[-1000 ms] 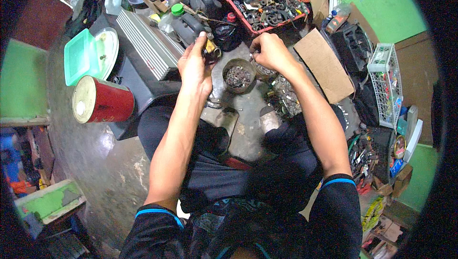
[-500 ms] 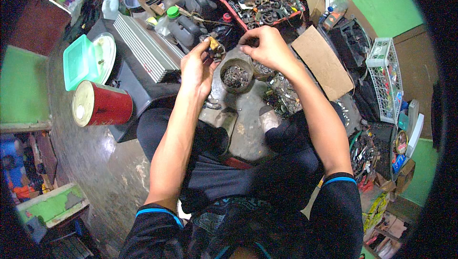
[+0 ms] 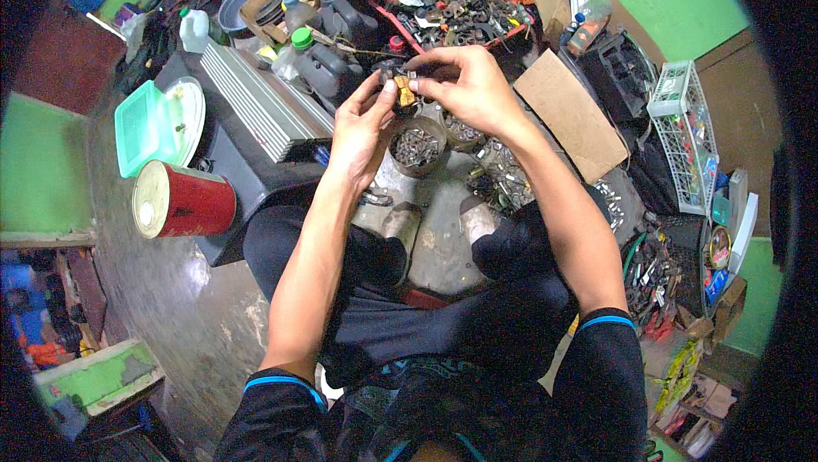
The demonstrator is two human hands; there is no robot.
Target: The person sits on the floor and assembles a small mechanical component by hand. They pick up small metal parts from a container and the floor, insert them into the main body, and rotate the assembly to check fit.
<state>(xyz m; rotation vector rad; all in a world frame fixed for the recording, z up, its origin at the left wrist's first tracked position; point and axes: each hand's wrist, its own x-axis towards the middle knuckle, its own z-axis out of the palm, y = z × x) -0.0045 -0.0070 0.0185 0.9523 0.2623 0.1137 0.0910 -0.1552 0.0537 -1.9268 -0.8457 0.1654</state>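
Observation:
My left hand [image 3: 358, 134] is closed on a small brass-coloured and dark metal part [image 3: 405, 92], pinched between thumb and fingers. Against the part's right side, my right hand [image 3: 474, 91] has its thumb and forefinger drawn together; what they pinch is too small to make out. Just below the hands is a round bowl [image 3: 394, 154] of small grey metal pieces. A second bowl of small pieces [image 3: 461, 132] sits beside it, partly covered by my right hand. Loose shiny metal bits [image 3: 503, 179] lie on the floor to the right.
A red tray [image 3: 400, 26] heaped with metal parts stands at the far side. Dark jugs [image 3: 328, 66], grey ridged panels [image 3: 264, 100] and a red tin [image 3: 198, 200] are on the left. Cardboard [image 3: 569, 117] and a white plastic basket [image 3: 686, 138] are on the right.
My right hand has moved left from over the second bowl to the part in my left hand. My left hand has shifted slightly right, turning the part. The view has shifted slightly.

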